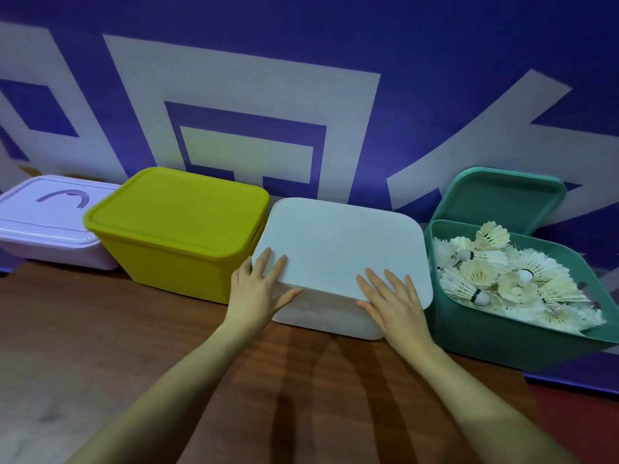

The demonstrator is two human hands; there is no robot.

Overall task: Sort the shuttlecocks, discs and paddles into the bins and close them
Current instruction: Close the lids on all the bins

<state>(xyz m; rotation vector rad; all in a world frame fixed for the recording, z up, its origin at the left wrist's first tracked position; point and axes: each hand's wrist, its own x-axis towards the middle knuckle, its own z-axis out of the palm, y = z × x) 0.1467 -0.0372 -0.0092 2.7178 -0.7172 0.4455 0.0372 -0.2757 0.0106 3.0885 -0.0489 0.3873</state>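
While both hands [259, 289] [393, 303] press the white lid [341, 242], fingers [395, 283] lie straight, seemingly gripping nothing.

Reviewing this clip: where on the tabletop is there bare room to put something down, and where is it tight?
Bare wood table lies in front of the yellow bin and lavender box, left of the left hand. A smaller patch lies between the forearms. The back row is crowded: white bin and green bin of shuttlecocks stand close together.
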